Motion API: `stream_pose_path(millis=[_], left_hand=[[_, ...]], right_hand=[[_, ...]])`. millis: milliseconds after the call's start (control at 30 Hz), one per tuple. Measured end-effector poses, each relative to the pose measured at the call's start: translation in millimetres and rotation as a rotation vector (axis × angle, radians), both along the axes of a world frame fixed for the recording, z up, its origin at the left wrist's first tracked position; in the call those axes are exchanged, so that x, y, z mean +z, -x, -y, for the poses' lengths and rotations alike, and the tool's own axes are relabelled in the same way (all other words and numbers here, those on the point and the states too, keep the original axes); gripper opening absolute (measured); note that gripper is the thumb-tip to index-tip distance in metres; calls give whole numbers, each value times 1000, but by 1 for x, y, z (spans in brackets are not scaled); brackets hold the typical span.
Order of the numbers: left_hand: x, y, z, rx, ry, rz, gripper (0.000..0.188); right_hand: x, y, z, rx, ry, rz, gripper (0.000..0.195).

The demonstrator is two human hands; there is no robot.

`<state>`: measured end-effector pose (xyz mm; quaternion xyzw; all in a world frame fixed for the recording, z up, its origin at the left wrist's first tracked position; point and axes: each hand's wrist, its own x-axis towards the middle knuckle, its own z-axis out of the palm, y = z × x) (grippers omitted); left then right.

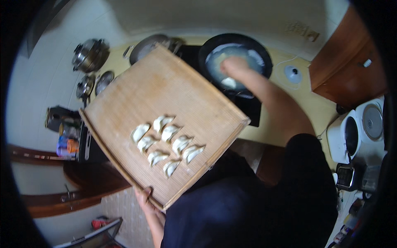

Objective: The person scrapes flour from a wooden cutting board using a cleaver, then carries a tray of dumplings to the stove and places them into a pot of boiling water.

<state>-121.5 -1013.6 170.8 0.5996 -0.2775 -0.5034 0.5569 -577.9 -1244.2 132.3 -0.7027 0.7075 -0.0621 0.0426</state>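
My left hand [145,201] grips the near edge of a square wooden board [186,93] with a fine ribbed surface. Several raw folded dumplings [170,132] lie in loose rows on its nearer half. Over a black wok [269,63] of cloudy, steaming liquid, my right hand [234,65] reaches in, blurred; its fingertips are hard to make out, and I cannot tell whether anything is in them. One pale dumpling [229,82] sits in the liquid just below that hand. The board's far corner extends to the left of the wok.
Behind the board stands another pan [141,51], with a steel pot [91,55] and smaller pots [85,87] to the left. A white lid-like item with a black knob [292,74] lies right of the wok. An open white rice cooker [341,139] is at far right.
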Motion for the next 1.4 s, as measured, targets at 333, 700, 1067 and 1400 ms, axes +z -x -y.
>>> stream_pose_path(millis=[333, 700, 1067, 1400], left_hand=[[-10, -12, 14, -195, 78, -98, 67], [-14, -9, 5, -81, 144, -176, 62], [-10, 1, 8, 17, 2, -25, 60], [0, 3, 10, -68, 2, -119, 69]], right_hand=[[76, -169, -58, 777, 343, 567, 14], [43, -6, -19, 56, 300, 150, 9], [20, 35, -37, -94, 5, 20, 19], [66, -163, -93, 823, 401, 372, 16]])
